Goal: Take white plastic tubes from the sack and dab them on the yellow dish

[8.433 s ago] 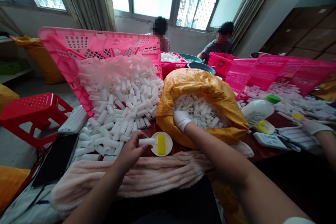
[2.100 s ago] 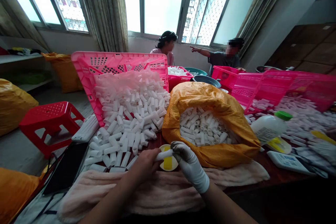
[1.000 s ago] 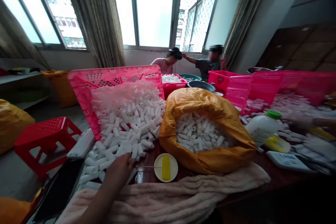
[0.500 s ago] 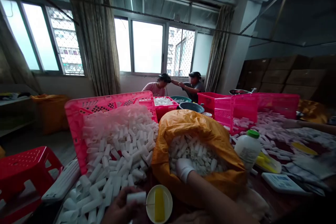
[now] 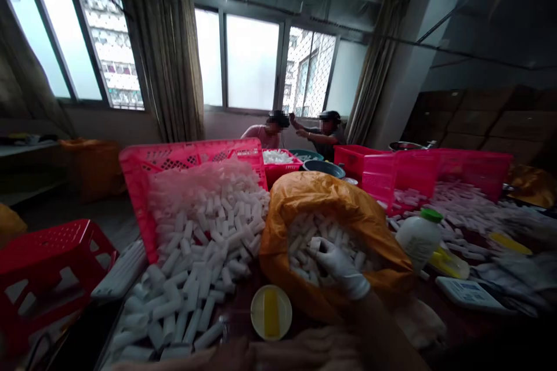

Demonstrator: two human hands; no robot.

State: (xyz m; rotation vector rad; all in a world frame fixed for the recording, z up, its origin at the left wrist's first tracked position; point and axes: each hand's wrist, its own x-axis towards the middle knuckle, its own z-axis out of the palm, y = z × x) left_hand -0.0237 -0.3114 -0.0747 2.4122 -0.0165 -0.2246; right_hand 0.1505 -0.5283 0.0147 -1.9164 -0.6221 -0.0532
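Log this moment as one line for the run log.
right hand: gloved, among white tubes in orange sack | left hand: bare, at bottom edge, grip unclear | nearby: yellow-striped dish

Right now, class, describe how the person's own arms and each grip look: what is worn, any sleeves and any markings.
The right hand wears a thin white glove that ends at the wrist, and no sleeve shows on the forearm behind it. The left hand is blurred at the bottom edge of the view, and no glove shows on it. No cables or markings can be seen.
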